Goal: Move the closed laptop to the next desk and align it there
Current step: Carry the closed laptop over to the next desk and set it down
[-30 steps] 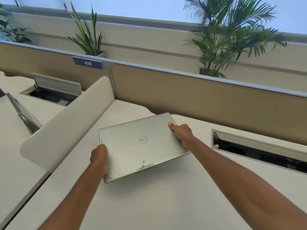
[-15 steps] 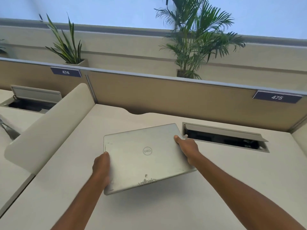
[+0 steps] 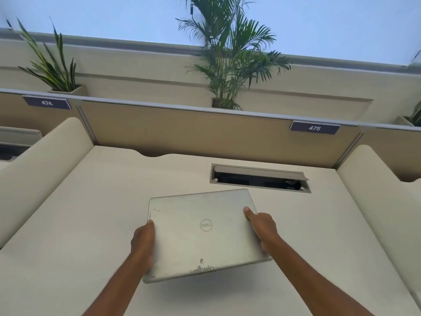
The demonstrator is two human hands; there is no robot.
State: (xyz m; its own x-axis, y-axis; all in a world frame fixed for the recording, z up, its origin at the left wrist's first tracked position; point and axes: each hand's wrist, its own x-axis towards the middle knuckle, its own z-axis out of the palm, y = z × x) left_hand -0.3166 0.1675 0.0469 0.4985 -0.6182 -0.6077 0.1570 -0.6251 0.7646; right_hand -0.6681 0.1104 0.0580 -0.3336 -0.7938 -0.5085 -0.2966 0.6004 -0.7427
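Rightward over the desk went the closed laptop, left hand and right hand clamping its sides; lowering level would land it square

Closed silver laptop, lid up, round logo in the middle, scratches near the front edge. Tilted, turned a little crooked, front edge lifted above the cream desk, shadow under it.
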